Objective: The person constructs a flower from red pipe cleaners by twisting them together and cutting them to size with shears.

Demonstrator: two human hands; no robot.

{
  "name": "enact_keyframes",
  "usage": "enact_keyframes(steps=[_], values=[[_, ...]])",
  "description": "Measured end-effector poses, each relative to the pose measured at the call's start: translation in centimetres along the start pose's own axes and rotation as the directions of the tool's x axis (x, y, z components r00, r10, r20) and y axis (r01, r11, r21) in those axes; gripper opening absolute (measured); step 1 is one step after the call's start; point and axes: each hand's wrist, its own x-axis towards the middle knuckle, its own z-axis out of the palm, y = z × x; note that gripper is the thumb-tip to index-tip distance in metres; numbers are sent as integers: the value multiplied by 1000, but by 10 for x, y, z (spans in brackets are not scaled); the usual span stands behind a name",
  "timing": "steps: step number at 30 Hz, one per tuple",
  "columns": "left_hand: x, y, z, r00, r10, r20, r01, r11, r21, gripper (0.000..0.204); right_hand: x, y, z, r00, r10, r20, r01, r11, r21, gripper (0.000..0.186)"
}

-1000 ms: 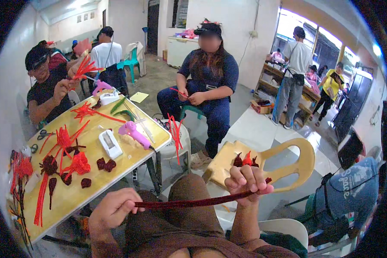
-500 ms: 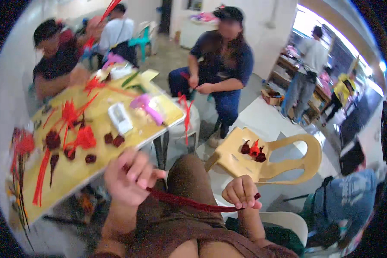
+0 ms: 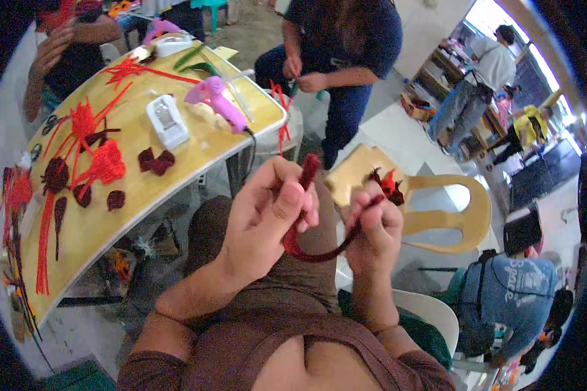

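- Hands meet over the lap of a seated person in a brown top; the left hand [image 3: 270,208] is clenched on one end of a dark red fuzzy pipe-cleaner stem [image 3: 319,251], whose tip pokes up past the knuckles, while the right hand [image 3: 372,225] pinches the other end between thumb and fingers
- Stem sags between the two fists in a shallow U, held in the air above the thighs and clear of both the table and the chair; both grips look firm
- Bending appears to be the step in hand, the two ends drawn close together as if to form a loop or petal; by this reading the shaping is only begun, since the curve is open and nothing is twisted shut
- Closing the loop, if that comes next, would call for the ends to cross and one set of fingertips to twist while the other holds steady; a slack pinch could let the wire spring back
- Pale yellow plastic chair [image 3: 463,215] stands just beyond the right hand, with small red and dark red pieces [image 3: 385,182] on its seat
- Yellow tabletop [image 3: 104,228] to the left carries bright red stems [image 3: 94,156], dark red petal shapes [image 3: 153,159], a white box [image 3: 166,120] and a pink glue gun [image 3: 218,101]; other people sit and stand beyond it
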Motion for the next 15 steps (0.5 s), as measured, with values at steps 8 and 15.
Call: enact_keyframes(steps=[8,15], values=[[8,-41,3,947,13,-320,-38,997,-70,23,8,4,20,998,-45,33,50,985,-163,13],[6,-54,-1,958,70,-278,-113,984,-141,12,9,18,24,993,19,-113,-32,993,-114,17]])
